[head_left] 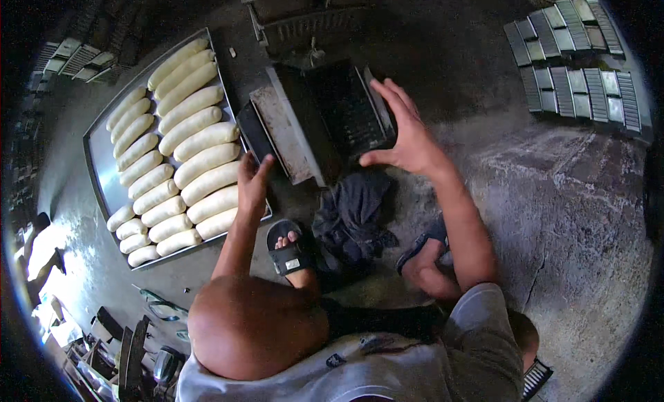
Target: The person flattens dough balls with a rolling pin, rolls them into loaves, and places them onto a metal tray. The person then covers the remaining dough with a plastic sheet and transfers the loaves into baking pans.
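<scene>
My right hand (412, 139) is at the right side of a dark, box-shaped baking pan (342, 108), fingers and thumb spread wide along it. Whether the fingertips press on the pan is unclear. Against its left side lies a pan with a pale, stained surface (282, 134), with a narrow black strip (256, 131) along its edge. My left hand (253, 186) is just below that strip, thumb and finger apart, close to the tray's right edge. Long pale dough rolls (204, 141) lie in two rows on the metal tray (104, 168).
A crumpled dark cloth (354, 207) lies on the floor between my sandalled feet. More dark metal racks or pans (311, 29) stand ahead. Rows of ridged metal pans (581, 91) are at the far right, beside a rough concrete ledge (553, 194). Green flip-flops (162, 305) lie lower left.
</scene>
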Tool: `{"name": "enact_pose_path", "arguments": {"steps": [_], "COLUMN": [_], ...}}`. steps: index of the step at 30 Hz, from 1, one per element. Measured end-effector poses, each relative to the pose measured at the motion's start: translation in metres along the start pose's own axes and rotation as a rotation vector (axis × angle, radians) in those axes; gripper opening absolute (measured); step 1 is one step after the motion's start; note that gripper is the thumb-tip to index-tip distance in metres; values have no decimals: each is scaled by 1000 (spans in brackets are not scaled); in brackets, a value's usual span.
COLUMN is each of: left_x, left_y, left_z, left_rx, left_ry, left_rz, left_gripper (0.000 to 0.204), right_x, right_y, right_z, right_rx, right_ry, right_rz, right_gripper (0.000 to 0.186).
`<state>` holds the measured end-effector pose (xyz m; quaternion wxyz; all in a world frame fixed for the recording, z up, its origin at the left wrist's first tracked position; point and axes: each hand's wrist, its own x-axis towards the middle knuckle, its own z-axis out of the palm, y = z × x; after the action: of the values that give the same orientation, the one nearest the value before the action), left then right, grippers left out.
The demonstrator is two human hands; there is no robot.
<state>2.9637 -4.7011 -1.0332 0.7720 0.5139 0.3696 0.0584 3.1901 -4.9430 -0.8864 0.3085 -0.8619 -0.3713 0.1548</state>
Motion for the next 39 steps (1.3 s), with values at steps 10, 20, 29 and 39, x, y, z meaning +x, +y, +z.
{"name": "enact_pose_path", "arguments": {"steps": [10, 20, 29, 39], "left_x": [-100, -60, 225, 336], "left_y": [-18, 32, 212, 214], "left_z": [83, 50, -75, -95], "left_rx": [724, 1012, 1482, 2018], "left_ry": [-476, -1011, 450, 91], "left_rz": [737, 420, 746, 503], "left_gripper": [61, 40, 32, 33], "right_x": [-109, -116, -92, -102], "right_y": [27, 50, 48, 70], "right_z": [111, 99, 57, 45], "right_rx": [317, -52, 205, 394], "right_ry": [-285, -463, -354, -349], "right_rz": [126, 398, 509, 600], "right_gripper": [34, 20, 37, 39]}}
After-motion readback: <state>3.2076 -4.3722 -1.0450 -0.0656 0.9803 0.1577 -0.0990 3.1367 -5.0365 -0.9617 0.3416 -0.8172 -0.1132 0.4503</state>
